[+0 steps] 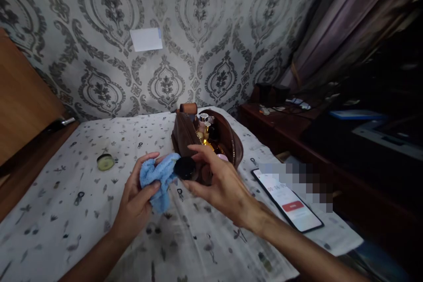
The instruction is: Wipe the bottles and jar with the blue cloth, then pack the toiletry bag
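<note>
Over the middle of the white printed sheet (pixel 109 238), in front of the open brown bag (pixel 185 135), both hands are near each other. The left hand (pixel 137 198) pinches a crumpled blue cloth (pixel 158 180) between the thumb and the fingers, and one part of this cloth hangs below the thumb. The right hand (pixel 220 183) grips a dark round object (pixel 184 168), with the thumb below and the fingers above and behind; what this object is exactly, I cannot tell. The cloth reaches to the left side of the object and seems to touch it. Inside the bag there stand several small bottles (pixel 207 128), some with shiny caps. To the left, well apart from the hands, a round greenish container (pixel 105 162) is on the sheet. To the right lies a phone (pixel 286 202) with lit screen. Behind is a patterned wall (pixel 205 70), bearing a white paper (pixel 146 39).
</note>
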### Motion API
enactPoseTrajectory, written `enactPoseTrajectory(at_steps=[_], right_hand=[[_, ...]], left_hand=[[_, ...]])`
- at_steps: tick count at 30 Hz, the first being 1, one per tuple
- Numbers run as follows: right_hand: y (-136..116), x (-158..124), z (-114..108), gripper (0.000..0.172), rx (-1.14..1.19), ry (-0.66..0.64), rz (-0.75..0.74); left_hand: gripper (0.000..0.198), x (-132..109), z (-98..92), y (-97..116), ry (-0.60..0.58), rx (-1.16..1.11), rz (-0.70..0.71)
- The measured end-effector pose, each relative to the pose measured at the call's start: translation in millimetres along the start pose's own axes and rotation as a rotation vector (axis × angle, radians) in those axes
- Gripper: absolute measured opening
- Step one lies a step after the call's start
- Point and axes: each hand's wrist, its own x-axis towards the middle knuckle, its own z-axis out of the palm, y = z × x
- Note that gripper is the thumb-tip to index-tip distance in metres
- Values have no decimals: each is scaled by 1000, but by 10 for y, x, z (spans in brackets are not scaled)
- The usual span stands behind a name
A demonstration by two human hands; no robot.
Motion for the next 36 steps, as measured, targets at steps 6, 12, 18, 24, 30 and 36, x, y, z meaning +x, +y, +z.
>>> enactPoseTrajectory(at_steps=[6,12,18,24,30,36], right_hand=[[57,-159,298,47,212,183,136],[37,-231,509,40,654,225,225],[70,-279,636,42,983,44,356],[109,-278,760,48,1085,-103,467],[120,-259,908,50,1139,-47,472],[198,-234,1003,45,926,-98,285]], left_hand=[[41,-106,-35,9,-62,-28,17],[33,-132,-108,-4,-118,7,16],[26,-144,-231,11,-258,273,199],[42,-164,-309,168,-442,555,331],[44,-191,-508,105,-391,608,351],[44,-244,-602,11,-283,559,255]])
